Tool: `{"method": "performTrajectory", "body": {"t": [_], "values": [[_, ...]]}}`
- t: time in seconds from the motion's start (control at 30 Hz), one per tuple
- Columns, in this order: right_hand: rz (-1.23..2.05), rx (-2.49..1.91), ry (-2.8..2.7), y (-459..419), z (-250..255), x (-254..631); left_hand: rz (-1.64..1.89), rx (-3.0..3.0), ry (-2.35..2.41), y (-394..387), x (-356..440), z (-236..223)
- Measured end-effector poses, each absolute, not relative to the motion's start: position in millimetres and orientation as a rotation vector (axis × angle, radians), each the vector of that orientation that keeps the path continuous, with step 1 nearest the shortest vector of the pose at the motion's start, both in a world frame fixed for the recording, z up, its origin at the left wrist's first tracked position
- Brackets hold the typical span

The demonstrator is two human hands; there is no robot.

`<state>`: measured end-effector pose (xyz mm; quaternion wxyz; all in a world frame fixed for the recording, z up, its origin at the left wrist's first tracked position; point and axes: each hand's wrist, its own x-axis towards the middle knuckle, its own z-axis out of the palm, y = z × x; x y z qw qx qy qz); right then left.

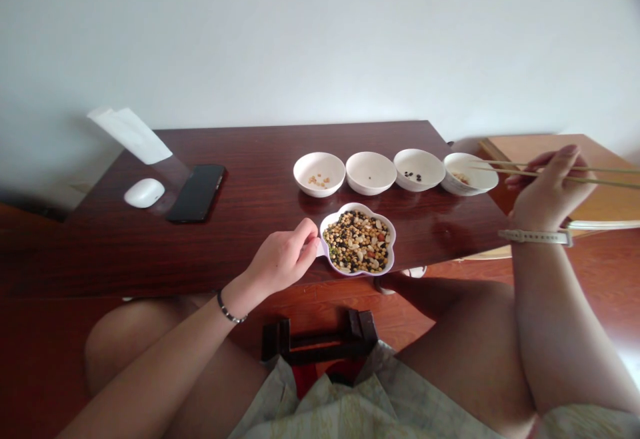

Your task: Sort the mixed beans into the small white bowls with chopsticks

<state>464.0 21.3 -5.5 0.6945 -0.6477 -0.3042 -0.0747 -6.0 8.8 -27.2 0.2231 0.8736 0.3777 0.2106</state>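
My left hand (285,256) curls against the left rim of a flower-shaped dish (330,260) full of mixed beans and nuts, near the table's front edge. My right hand (547,189) is raised at the right and grips a pair of chopsticks (505,169), whose tips hover over the rightmost small white bowl (477,182). Three more white bowls stand in the same row: one with pale pieces (320,174), one nearly bare (371,172), one with a few dark beans (419,169).
On the dark wooden table (240,232) a black phone (197,192), a white mouse (144,192) and a white paper (131,134) lie at the left. A light wooden surface (595,159) stands to the right. My bare knees are below the table edge.
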Motion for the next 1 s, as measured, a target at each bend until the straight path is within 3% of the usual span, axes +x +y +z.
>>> {"method": "performTrajectory", "body": {"t": [0.17,0.57,1.0], "values": [[-0.123,-1.435,-0.695,20.8,-2.9,454.3,0.572,2.417,1.057,8.9,-5.6,-27.3],[0.432,-1.04,-0.959,38.2,1.8,383.6,0.58,2.402,1.045,9.0,-5.9,-27.2],[0.919,-1.158,-1.599,42.4,1.6,298.2,0.57,2.398,1.039,9.0,-7.7,-30.1]]}}
